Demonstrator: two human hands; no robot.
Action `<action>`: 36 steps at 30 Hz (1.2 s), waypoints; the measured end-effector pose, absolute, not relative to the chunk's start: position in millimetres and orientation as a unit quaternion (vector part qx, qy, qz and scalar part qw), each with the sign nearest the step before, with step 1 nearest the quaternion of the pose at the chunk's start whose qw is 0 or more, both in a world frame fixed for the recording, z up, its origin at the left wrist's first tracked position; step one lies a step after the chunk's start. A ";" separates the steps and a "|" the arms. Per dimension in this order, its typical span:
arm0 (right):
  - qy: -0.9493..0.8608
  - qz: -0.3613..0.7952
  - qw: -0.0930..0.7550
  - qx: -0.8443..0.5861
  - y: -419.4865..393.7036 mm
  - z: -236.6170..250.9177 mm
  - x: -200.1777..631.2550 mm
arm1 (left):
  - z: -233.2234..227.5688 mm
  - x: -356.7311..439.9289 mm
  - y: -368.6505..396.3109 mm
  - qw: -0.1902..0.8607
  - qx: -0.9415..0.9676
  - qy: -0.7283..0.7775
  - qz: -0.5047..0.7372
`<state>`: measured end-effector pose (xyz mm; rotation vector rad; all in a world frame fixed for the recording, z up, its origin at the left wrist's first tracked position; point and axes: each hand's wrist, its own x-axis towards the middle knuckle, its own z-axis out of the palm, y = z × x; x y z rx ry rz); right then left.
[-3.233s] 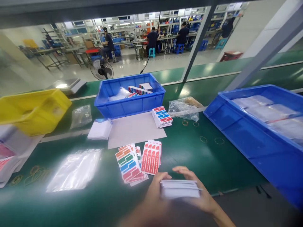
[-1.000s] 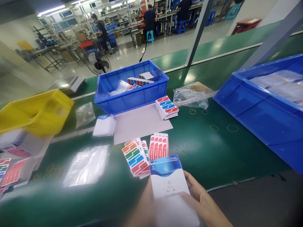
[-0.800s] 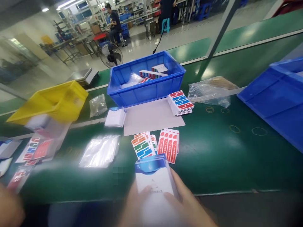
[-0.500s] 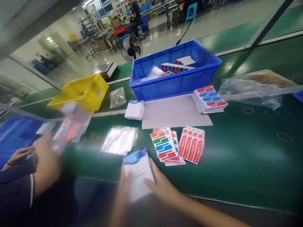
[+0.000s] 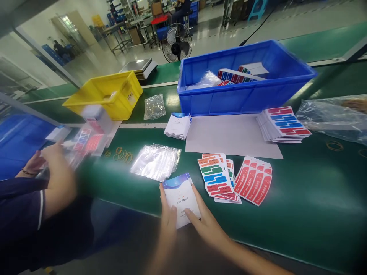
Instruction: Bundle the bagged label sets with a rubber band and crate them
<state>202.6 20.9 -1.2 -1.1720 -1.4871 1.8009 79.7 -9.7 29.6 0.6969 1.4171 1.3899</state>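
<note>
Head view: a stack of white booklets (image 5: 181,198) with a blue top band is clamped between both hands at the near edge of the green belt (image 5: 301,198), the left hand (image 5: 168,219) along its left side and the right hand (image 5: 208,225) with fingers laid over its lower right corner. Just right of it, colored label sheets (image 5: 218,177) and red label sheets (image 5: 254,185) are fanned out, nearly touching the stack. Just beyond on the left, clear plastic bags (image 5: 156,162) are piled, with rubber bands (image 5: 122,154) further left. Behind those a grey sheet (image 5: 229,135) is spread, flanked by another booklet stack (image 5: 177,126) and a pile of labels (image 5: 283,124), with a blue bin (image 5: 243,91) right behind. A yellow bin (image 5: 106,93) is set at far left. A co-worker's hand (image 5: 59,172), blurred, is over the belt's left end. The belt on the right is mostly bare.
</note>
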 end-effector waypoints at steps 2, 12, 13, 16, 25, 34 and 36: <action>-0.527 0.683 0.270 -0.429 23.0 6.6 204.7 | 36.1 80.7 -11.1 0.484 0.316 0.577 0.577; -0.507 0.713 0.245 -0.418 21.5 15.2 215.1 | 48.7 80.1 -15.6 0.493 0.319 0.599 0.545; -0.508 0.713 0.236 -0.422 21.1 13.7 215.1 | 48.3 80.4 -15.6 0.496 0.311 0.601 0.545; -0.515 0.706 0.225 -0.431 20.3 11.3 215.5 | 47.0 80.4 -16.3 0.496 0.309 0.599 0.548; -0.349 0.748 0.344 -0.448 27.4 38.0 213.8 | 54.4 77.5 -15.7 0.450 0.364 0.605 0.547; -0.167 0.812 0.356 -0.431 36.9 61.6 231.5 | 55.2 99.3 -10.8 0.426 0.328 0.516 0.667; -0.186 0.799 0.360 -0.444 32.3 66.9 239.3 | 55.8 101.3 -8.7 0.443 0.290 0.490 0.692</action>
